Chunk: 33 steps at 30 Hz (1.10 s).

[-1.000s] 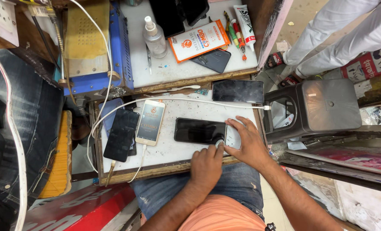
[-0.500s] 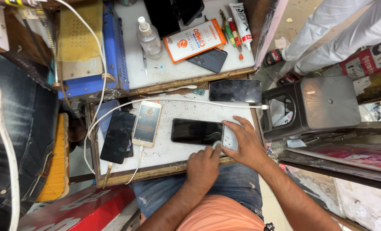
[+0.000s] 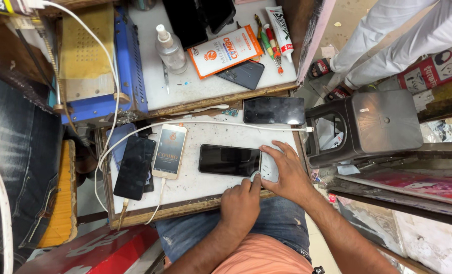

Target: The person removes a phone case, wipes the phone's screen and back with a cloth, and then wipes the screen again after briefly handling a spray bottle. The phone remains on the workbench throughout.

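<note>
While both hands meet at the near edge of the surface [image 3: 205, 190], the left hand [image 3: 240, 203] pinches a small white piece and the right hand [image 3: 285, 170] presses flat on it, touching the dark phone [image 3: 229, 160] just left; beyond lies another dark phone [image 3: 273, 110].

The counter [image 3: 221, 134] is white, speckled with dark flecks. A black phone [image 3: 229, 160] lies on it, beside a phone [image 3: 169, 151] with a brown lit screen and pale frame. White cable [image 3: 211, 123]. Orange-and-white packet [image 3: 225, 50]. Blue box [image 3: 129, 61]. Grey stool [image 3: 383, 122]. Blue jeans [image 3: 282, 223].
</note>
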### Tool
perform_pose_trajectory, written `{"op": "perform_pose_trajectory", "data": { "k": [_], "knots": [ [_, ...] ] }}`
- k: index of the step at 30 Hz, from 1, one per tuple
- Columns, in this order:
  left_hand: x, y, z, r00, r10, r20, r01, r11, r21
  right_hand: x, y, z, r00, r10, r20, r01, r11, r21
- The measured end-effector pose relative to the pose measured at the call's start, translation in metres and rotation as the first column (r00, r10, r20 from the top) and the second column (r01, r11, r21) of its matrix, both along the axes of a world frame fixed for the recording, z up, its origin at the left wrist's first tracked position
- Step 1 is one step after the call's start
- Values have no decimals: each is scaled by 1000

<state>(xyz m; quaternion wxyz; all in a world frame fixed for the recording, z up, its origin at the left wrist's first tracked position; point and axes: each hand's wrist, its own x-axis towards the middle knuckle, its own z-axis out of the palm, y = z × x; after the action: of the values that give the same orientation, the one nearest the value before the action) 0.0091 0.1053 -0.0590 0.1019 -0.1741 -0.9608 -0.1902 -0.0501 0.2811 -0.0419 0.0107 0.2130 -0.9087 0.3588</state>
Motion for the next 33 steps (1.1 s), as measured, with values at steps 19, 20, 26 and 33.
{"op": "perform_pose_trajectory", "data": {
  "k": [19, 20, 26, 33],
  "knots": [
    [-50, -97, -26, 929, 368, -49, -370, 926, -73, -3, -9, -6, 988, -73, 139, 54, 989, 139],
    [-50, -98, -26, 925, 374, -66, -378, 924, -54, -3, -9, -7, 987, -75, 141, 55, 988, 142],
    [-34, -10, -26, 997, 70, 23, -68, 994, -81, -2, -11, -11, 997, -51, 53, 44, 991, 129],
    [-47, -58, -23, 966, 237, 101, -224, 967, -123, -3, -13, -10, 985, -103, 139, 82, 986, 145]
  ]
}}
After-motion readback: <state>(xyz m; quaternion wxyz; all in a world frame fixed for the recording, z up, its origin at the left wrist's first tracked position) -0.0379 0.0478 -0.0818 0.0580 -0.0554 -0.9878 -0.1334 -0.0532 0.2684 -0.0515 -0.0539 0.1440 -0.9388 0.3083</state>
